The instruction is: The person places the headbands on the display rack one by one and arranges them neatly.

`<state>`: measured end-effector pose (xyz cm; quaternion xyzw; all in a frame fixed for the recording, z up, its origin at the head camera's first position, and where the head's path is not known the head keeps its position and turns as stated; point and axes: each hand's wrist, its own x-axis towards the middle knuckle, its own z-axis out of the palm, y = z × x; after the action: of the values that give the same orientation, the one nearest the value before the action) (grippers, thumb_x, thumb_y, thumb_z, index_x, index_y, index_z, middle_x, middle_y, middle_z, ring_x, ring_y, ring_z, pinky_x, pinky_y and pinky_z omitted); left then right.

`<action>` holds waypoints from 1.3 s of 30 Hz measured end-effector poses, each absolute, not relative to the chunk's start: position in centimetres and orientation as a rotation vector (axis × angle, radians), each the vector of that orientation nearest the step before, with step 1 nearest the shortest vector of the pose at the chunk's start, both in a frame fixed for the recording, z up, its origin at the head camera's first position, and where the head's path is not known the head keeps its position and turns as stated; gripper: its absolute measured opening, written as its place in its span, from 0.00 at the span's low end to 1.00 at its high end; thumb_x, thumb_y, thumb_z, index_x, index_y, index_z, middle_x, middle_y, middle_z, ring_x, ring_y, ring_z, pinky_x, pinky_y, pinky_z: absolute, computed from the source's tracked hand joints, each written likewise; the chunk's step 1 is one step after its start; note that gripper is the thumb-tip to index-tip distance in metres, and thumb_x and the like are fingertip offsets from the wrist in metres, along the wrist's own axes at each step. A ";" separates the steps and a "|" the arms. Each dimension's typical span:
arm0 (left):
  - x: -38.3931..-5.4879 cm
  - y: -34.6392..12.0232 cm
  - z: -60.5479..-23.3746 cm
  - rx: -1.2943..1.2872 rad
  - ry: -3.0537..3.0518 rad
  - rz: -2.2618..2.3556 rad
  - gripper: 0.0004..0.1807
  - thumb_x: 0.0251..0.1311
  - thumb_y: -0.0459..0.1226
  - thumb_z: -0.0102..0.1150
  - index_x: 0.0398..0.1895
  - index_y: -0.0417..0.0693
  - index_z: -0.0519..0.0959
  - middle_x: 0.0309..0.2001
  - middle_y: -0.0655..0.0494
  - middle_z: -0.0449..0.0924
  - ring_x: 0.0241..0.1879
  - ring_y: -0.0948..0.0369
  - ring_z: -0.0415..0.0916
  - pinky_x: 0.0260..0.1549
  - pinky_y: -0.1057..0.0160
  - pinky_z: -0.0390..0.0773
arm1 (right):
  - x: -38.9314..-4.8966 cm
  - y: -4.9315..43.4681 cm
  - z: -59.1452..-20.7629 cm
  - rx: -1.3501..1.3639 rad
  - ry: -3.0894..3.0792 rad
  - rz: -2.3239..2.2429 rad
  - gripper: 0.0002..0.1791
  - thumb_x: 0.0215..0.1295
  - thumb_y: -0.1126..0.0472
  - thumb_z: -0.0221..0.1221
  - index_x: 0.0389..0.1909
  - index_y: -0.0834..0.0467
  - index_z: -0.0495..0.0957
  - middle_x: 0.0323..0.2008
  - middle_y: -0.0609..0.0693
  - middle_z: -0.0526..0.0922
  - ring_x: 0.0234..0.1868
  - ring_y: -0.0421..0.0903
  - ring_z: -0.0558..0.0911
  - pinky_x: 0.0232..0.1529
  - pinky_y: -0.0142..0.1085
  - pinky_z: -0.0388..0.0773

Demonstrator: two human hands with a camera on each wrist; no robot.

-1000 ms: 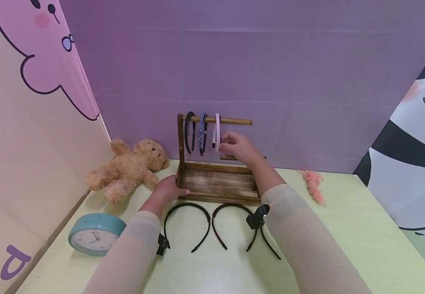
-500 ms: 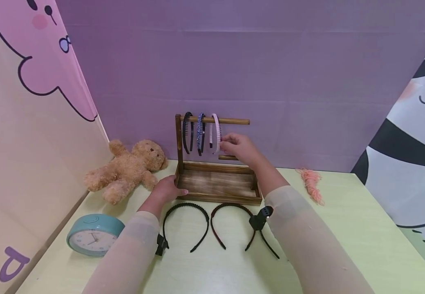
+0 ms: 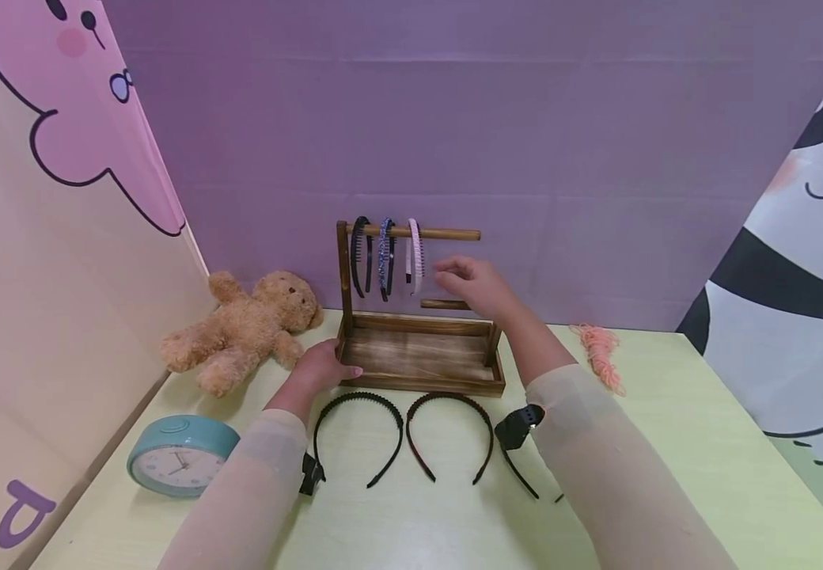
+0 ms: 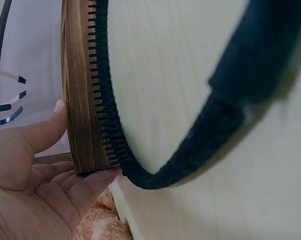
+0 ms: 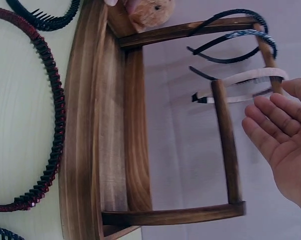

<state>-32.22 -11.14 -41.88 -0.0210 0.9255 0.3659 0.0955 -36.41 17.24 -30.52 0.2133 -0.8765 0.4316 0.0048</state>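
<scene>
My left hand [image 3: 317, 367] grips the left front corner of a wooden headband stand [image 3: 422, 383], thumb inside the tray and fingers against its outer end. From the stand's upper bar [image 3: 454, 234] hang a black headband [image 3: 356, 257], a blue glittery headband [image 3: 383, 257] and a pale pink headband [image 3: 415, 253]. Just right of the pink one is my right hand [image 3: 479, 285], holding nothing, above the shorter lower bar [image 3: 443, 304]. The right wrist view shows the same right hand [image 5: 285, 130] with relaxed fingers near the pink headband [image 5: 245, 77].
A black headband [image 3: 360, 395] and a dark red-black headband [image 3: 447, 395] lie in front of the stand; another dark headband [image 3: 521, 476] is partly under the right arm. A teddy bear [image 3: 244, 328] and teal clock [image 3: 183, 455] are at left, pink yarn [image 3: 600, 356] at right.
My right hand has let go of the pink headband and drawn back to the right, leaving it hanging on the upper bar. The left hand keeps its grip on the stand.
</scene>
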 end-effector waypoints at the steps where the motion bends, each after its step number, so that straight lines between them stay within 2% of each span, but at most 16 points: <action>1: -32.3 -11.1 -41.9 -0.062 2.741 1.083 0.46 0.61 0.46 0.66 0.77 0.40 0.53 0.74 0.40 0.58 0.72 0.42 0.56 0.69 0.42 0.61 | -36.3 17.5 -30.4 0.665 -2.743 1.343 0.24 0.73 0.47 0.53 0.62 0.55 0.75 0.60 0.55 0.79 0.61 0.53 0.76 0.62 0.51 0.73; 6: -32.2 -11.1 -42.0 -0.038 2.745 1.059 0.46 0.63 0.46 0.64 0.77 0.39 0.52 0.75 0.40 0.55 0.73 0.41 0.54 0.69 0.42 0.60 | -35.2 18.9 -29.9 0.631 -2.732 1.338 0.25 0.72 0.44 0.53 0.61 0.54 0.75 0.58 0.55 0.80 0.59 0.53 0.77 0.59 0.52 0.74; 13: -32.0 -11.1 -41.6 -0.036 2.750 1.059 0.46 0.63 0.46 0.65 0.77 0.38 0.52 0.74 0.39 0.57 0.73 0.41 0.55 0.69 0.42 0.60 | -32.9 21.9 -29.7 0.584 -2.759 1.213 0.27 0.73 0.42 0.51 0.62 0.55 0.73 0.56 0.55 0.79 0.55 0.51 0.77 0.55 0.50 0.75; 20: -31.9 -11.1 -41.5 -0.024 2.745 1.066 0.46 0.63 0.46 0.64 0.77 0.38 0.52 0.74 0.39 0.57 0.73 0.41 0.55 0.69 0.42 0.60 | -30.1 25.2 -30.4 0.517 -2.869 1.102 0.25 0.74 0.44 0.51 0.60 0.58 0.74 0.49 0.57 0.81 0.49 0.54 0.81 0.51 0.50 0.78; 27: -31.7 -11.1 -41.3 -0.045 2.725 1.073 0.45 0.64 0.46 0.63 0.77 0.39 0.51 0.75 0.40 0.56 0.73 0.41 0.54 0.70 0.42 0.59 | -28.1 27.1 -32.1 0.489 -2.928 0.998 0.18 0.74 0.48 0.53 0.49 0.57 0.79 0.39 0.53 0.82 0.42 0.49 0.83 0.44 0.44 0.80; 33: -31.6 -11.0 -41.1 -0.055 2.714 1.072 0.45 0.65 0.45 0.63 0.77 0.40 0.51 0.75 0.41 0.54 0.74 0.42 0.53 0.70 0.43 0.58 | -26.8 28.1 -34.1 0.418 -3.024 1.016 0.18 0.73 0.48 0.53 0.48 0.58 0.79 0.41 0.53 0.84 0.40 0.46 0.83 0.42 0.42 0.82; 39: -31.8 -11.1 -41.5 -0.045 2.719 1.060 0.46 0.64 0.46 0.63 0.77 0.39 0.50 0.75 0.40 0.54 0.73 0.41 0.53 0.70 0.42 0.58 | -26.0 27.8 -36.6 0.330 -3.138 1.091 0.16 0.72 0.50 0.55 0.42 0.60 0.79 0.35 0.53 0.83 0.35 0.47 0.84 0.38 0.39 0.84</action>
<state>-31.80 -11.13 -41.47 -0.0154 0.9259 0.3608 0.1112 -26.00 27.80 -36.60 0.0982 -0.9354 0.3253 -0.0983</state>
